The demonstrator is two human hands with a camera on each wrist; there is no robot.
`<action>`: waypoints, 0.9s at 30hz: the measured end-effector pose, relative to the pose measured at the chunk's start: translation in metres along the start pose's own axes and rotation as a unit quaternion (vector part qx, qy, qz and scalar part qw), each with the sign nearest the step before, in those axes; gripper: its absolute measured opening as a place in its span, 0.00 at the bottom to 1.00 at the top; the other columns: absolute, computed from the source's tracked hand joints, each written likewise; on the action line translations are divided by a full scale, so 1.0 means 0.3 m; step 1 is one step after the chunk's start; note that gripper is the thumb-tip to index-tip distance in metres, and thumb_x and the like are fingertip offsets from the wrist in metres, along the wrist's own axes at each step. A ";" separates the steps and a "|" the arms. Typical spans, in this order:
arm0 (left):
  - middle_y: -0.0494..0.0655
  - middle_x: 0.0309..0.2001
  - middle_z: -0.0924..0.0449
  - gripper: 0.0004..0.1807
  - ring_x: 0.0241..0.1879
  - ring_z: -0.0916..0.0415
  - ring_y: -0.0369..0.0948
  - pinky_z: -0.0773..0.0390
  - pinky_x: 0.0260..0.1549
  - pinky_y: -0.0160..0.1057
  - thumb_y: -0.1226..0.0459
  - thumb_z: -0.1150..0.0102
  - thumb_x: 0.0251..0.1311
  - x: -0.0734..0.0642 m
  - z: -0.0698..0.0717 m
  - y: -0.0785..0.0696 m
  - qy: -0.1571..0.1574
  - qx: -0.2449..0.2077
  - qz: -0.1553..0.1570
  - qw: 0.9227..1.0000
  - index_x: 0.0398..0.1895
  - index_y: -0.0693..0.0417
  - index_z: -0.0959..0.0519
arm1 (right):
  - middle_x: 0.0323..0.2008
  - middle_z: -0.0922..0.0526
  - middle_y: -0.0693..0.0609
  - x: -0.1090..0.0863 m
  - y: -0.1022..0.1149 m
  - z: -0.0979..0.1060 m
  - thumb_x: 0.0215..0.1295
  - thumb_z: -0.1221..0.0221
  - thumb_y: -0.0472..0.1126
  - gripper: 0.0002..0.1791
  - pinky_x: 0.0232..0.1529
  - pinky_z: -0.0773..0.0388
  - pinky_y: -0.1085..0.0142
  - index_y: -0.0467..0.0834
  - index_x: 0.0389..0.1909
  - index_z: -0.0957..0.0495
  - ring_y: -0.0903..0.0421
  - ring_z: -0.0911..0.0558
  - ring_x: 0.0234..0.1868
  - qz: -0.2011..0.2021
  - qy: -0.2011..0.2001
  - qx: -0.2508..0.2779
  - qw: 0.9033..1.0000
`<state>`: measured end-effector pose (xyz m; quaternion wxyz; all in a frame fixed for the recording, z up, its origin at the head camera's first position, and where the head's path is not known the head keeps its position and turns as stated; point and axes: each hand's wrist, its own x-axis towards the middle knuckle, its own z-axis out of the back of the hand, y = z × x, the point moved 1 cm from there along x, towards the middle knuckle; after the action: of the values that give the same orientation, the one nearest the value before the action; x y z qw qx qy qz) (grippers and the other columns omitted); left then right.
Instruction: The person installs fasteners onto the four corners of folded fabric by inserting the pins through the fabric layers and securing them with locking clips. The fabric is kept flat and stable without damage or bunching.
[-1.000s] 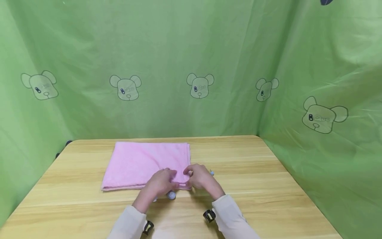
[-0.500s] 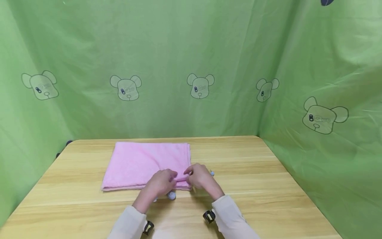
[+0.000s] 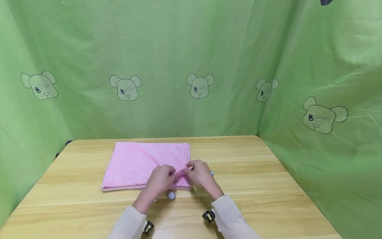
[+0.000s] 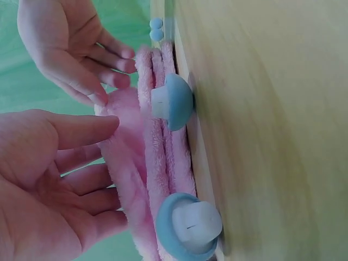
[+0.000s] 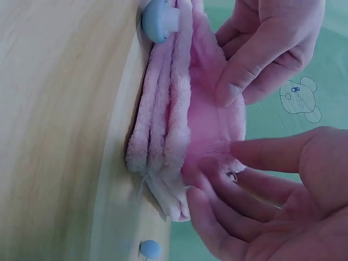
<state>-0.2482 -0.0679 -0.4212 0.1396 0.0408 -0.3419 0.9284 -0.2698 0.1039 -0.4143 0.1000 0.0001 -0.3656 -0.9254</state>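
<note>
A folded pink towel [image 3: 140, 162] lies on the table, its stacked layers showing at the near edge in both wrist views. My left hand [image 3: 159, 181] pinches the raised top layer between thumb and fingers near the front right corner. Beside it, my right hand [image 3: 200, 174] pinches the same layer by the corner, thumb above and fingers beneath. A small metallic bit [image 5: 232, 176] shows by the right fingertips; its kind is unclear. Two blue-capped mushroom-shaped pieces with white stems, one upright piece [image 4: 176, 101] and one tipped piece [image 4: 187, 225], sit before the towel's near edge.
Another small blue piece [image 3: 212, 173] lies on the wooden table [image 3: 253, 192] right of the towel. Green curtains [image 3: 167, 43] with bear-head outlines enclose the back and sides. Dark wrist cameras sit at both sleeves, such as the right wrist camera [image 3: 209, 216].
Both hands have risen slightly and lifted the towel's top layer at the front right corner, opening a gap above the lower layers. The blue pieces have stayed put.
</note>
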 end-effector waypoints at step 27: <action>0.41 0.17 0.22 0.09 0.16 0.32 0.34 0.30 0.17 0.30 0.63 0.33 0.64 0.014 -0.005 -0.007 -0.044 -0.030 -0.006 0.999 0.30 0.59 0.14 | 0.30 0.12 0.51 0.014 -0.011 -0.005 0.62 0.34 0.36 0.03 0.33 0.23 0.66 0.44 0.33 0.12 0.58 0.20 0.31 0.004 -0.047 0.029 0.998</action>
<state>-0.2517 -0.0643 -0.4203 0.1309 0.0791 -0.3750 0.9143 -0.2743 0.1044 -0.4174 0.0862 -0.0421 -0.3965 -0.9130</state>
